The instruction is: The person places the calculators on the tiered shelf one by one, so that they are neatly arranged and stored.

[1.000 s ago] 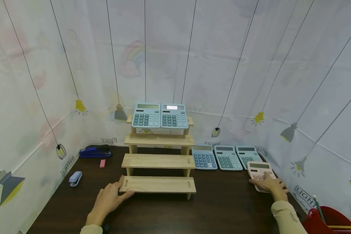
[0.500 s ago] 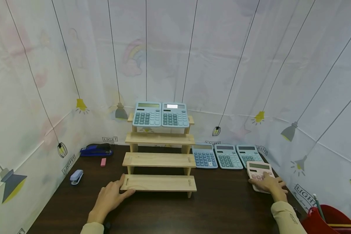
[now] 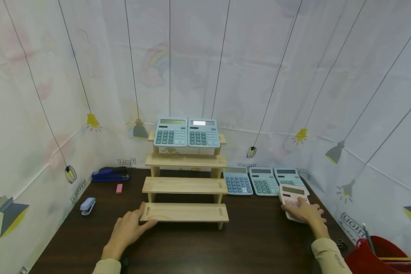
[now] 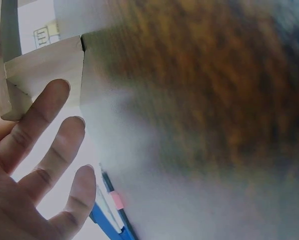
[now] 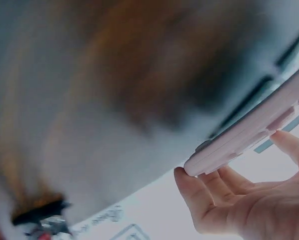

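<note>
In the head view my left hand (image 3: 125, 232) holds the left end of the lowest step of a four-tier wooden rack (image 3: 186, 212), thumb along its front edge. The left wrist view has the step's pale end (image 4: 47, 70) against my fingers, the others spread out. My right hand (image 3: 306, 213) grips a pink calculator (image 3: 293, 191) at the right of the table. In the right wrist view the calculator's side edge (image 5: 239, 137) lies between my digits. Two light-blue calculators (image 3: 170, 132) lean side by side on the top tier.
Several blue calculators (image 3: 263, 182) stand in a row right of the rack, the rightmost partly overlapped by the pink one. A blue stapler (image 3: 110, 174), pink eraser (image 3: 119, 188) and small stapler (image 3: 87, 206) lie at left. A red pencil holder (image 3: 366, 258) sits front right.
My right hand has shifted a little to the left with the pink calculator. My left hand stays at the rack's lowest step. The view has tilted slightly.
</note>
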### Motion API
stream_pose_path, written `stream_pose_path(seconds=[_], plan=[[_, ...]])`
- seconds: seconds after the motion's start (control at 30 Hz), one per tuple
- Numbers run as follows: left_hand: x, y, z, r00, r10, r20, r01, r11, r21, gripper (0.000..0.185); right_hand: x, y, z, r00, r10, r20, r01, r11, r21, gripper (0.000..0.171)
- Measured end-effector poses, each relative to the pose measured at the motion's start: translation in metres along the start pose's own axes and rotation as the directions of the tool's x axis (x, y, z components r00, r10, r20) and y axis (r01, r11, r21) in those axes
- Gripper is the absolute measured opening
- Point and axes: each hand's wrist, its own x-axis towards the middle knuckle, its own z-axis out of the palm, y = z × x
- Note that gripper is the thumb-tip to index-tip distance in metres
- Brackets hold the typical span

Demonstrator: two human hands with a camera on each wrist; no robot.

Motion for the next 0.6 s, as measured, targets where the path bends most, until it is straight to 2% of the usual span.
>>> stream_pose_path(seconds=[0.33, 0.47, 0.6], plan=[[-0.003, 0.001, -0.005, 1.000, -0.003, -0.011, 0.003, 1.000, 0.000, 0.098, -0.014, -0.069, -0.010, 0.990, -0.117, -0.082, 0.115, 0.993, -0.023, 0.112], [-0.003, 0.002, -0.004, 1.000, -0.002, -0.004, 0.002, 1.000, -0.001, 0.098, -0.023, -0.096, -0.016, 0.971, -0.203, -0.128, 0.198, 0.979, -0.056, 0.108], [-0.004, 0.003, -0.003, 1.000, 0.000, -0.003, 0.000, 1.000, -0.004, 0.098, -0.034, -0.122, -0.021, 0.941, -0.284, -0.185, 0.272, 0.958, -0.088, 0.106]])
